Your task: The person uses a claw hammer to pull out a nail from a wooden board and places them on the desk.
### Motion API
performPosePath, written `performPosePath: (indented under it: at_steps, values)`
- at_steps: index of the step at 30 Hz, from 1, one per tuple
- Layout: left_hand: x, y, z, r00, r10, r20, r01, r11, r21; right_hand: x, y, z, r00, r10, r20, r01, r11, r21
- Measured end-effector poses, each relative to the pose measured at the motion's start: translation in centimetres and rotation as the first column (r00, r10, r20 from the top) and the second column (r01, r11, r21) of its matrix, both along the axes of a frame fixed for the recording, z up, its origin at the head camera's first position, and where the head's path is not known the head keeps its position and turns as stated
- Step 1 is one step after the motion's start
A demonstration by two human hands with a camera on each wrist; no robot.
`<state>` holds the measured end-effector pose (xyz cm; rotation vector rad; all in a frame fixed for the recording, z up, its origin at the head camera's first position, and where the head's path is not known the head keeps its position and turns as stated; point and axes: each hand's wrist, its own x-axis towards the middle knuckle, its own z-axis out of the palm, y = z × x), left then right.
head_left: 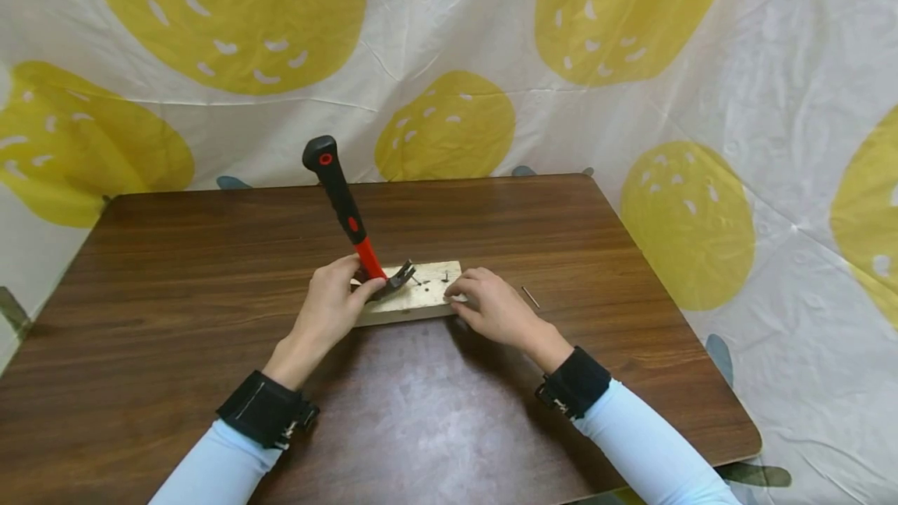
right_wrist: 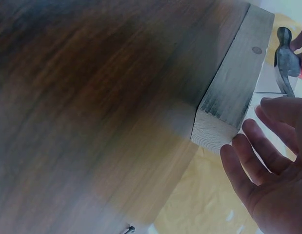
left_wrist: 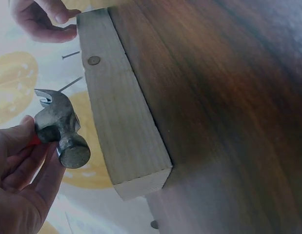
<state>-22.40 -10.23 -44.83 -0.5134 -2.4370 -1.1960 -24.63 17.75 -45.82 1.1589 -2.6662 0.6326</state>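
Observation:
My left hand (head_left: 331, 298) grips a claw hammer (head_left: 344, 201) close to its head, the black and red handle rising and leaning left. A pale wooden block (head_left: 414, 298) lies on the table under the hammer head (left_wrist: 60, 124). The claw points right, close to a slanted nail (left_wrist: 70, 84) standing in the block. Another nail (head_left: 445, 277) stands nearer the block's right end. My right hand (head_left: 494, 306) is at that end, its fingertips (right_wrist: 229, 152) right by the edge and its fingers loosely bent. Small dark holes show in the block's top.
A loose nail (head_left: 531, 297) lies on the brown wooden table (head_left: 210, 271), right of the block. Behind and to the right of the table hangs a white sheet (head_left: 449, 22) with yellow fruit shapes. A round knot (left_wrist: 93, 60) marks the block's near side.

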Motion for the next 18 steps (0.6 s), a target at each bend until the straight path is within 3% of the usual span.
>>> performPosePath:
  at_steps: [5,11,18]
  values:
    - [0.2,0.2,0.5,1.000,-0.010,-0.007,0.010,1.000,0.004,0.0,-0.2,-0.1,1.000,0.001,-0.016,-0.001,0.999,-0.052]
    - [0.5,0.6,0.8,1.000,-0.030,-0.001,0.030,0.999,0.013,0.0,-0.6,-0.2,1.000,0.004,0.001,-0.004,0.979,-0.204]
    - [0.9,1.3,1.1,0.998,-0.058,-0.005,0.058,0.998,0.023,0.0,-1.4,0.0,0.993,0.093,-0.077,-0.114,0.934,-0.338]
